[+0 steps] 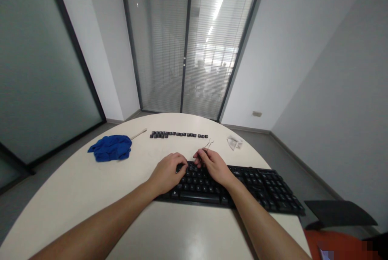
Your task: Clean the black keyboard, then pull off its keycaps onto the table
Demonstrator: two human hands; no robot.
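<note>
A black keyboard (200, 196) lies on the table, several keys gone from its top row as far as I can make out. My left hand (168, 172) rests over its upper left part, fingers curled around the far edge and thumb bent in over the keys. In my right hand (214, 165), above the top middle of the keyboard, is a wire keycap puller (209, 143); its two thin prongs point up and away, and the fingers hide its handle. Beyond both hands, loose black keycaps (178, 134) stand in a line, doubled at the left end.
A blue cloth (112, 148) lies at the left, with a light-handled stick (138, 134) behind it. A small clear plastic bag (234, 142) lies at the right on the rounded white table (127, 195). A chair (339, 213) stands off the right edge.
</note>
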